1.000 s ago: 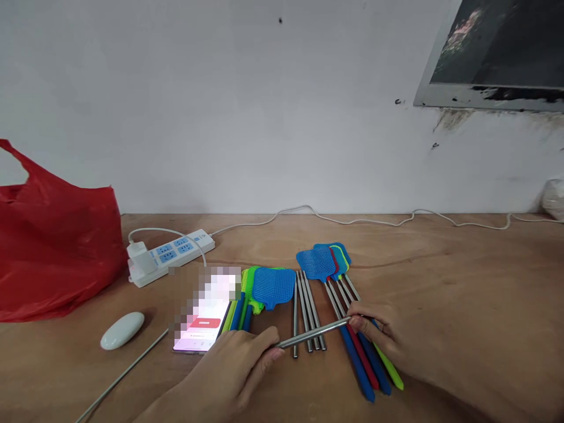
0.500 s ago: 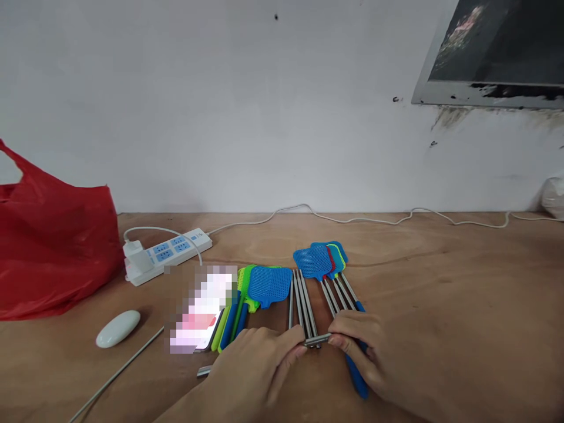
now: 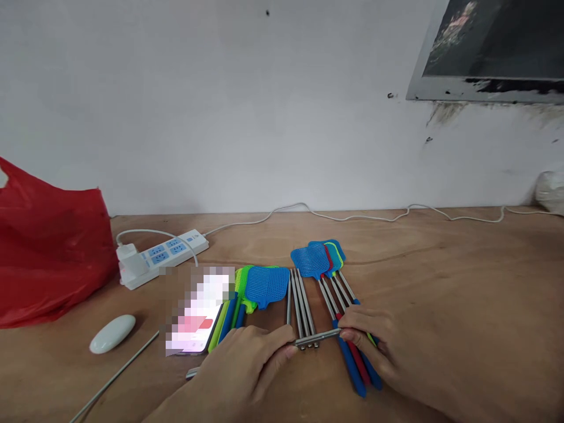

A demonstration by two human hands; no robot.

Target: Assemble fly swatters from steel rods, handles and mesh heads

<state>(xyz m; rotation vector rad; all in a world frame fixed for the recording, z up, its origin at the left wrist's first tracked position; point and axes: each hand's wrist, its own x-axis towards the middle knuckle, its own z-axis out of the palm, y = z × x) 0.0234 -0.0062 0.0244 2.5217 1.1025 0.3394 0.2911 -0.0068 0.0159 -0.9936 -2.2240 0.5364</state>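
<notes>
A thin silver metal rod (image 3: 318, 337) lies crosswise between my hands, low over the table. My left hand (image 3: 247, 361) is closed on its left part, with thumb and forefinger pinching it. My right hand (image 3: 368, 338) pinches the right end. A metal end (image 3: 192, 372) shows left of my left hand; whether it belongs to the same rod is hidden. Several loose metal rods (image 3: 303, 299) lie just behind the held one. Assembled fly swatters (image 3: 311, 260) with blue and red handles (image 3: 351, 358) lie by my right hand, partly covered by it. Loose swatter heads (image 3: 267, 284) and coloured handles (image 3: 228, 317) lie behind my left hand.
A phone (image 3: 207, 311) with a lit, blurred screen lies at left. Beyond it are a power strip (image 3: 165, 255), a white mouse (image 3: 113, 333), a grey cable (image 3: 118, 371) and a red plastic bag (image 3: 53, 252). A white cord (image 3: 352, 219) runs along the wall.
My hands have moved farther apart, and a longer stretch of rod shows between them. More of the swatter handles has come into sight beneath my right hand. The view has shifted slightly.
</notes>
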